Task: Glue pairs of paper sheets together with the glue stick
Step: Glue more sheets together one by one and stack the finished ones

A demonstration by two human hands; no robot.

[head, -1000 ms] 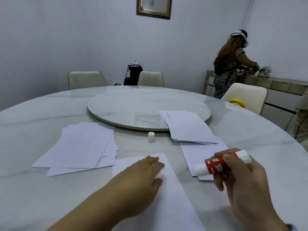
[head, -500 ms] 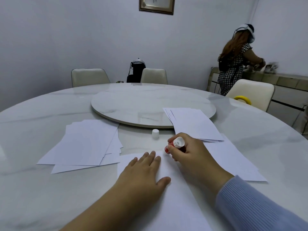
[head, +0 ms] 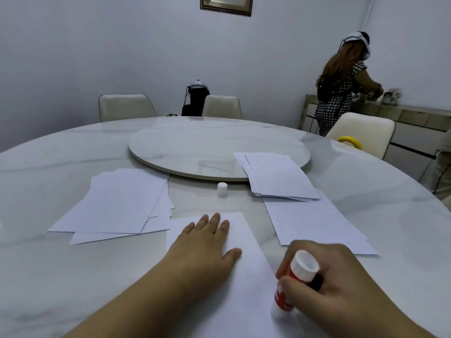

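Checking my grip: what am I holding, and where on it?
Right hand grips the glue stick around its red middle; left hand holds nothing.

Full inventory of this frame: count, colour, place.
sheet: 1, white, front centre, under both hands
paper stacks: 3, white, one left, two right
glue stick: 1, red and white, tip on the sheet's right edge
cap: 1, white, upright, before the turntable
turntable: 1, marble, table centre
table: 1, marble, round
chairs: 3, cream, far side
other person: 1, back right
left hand: flat on sheet
right hand: grip on glue stick
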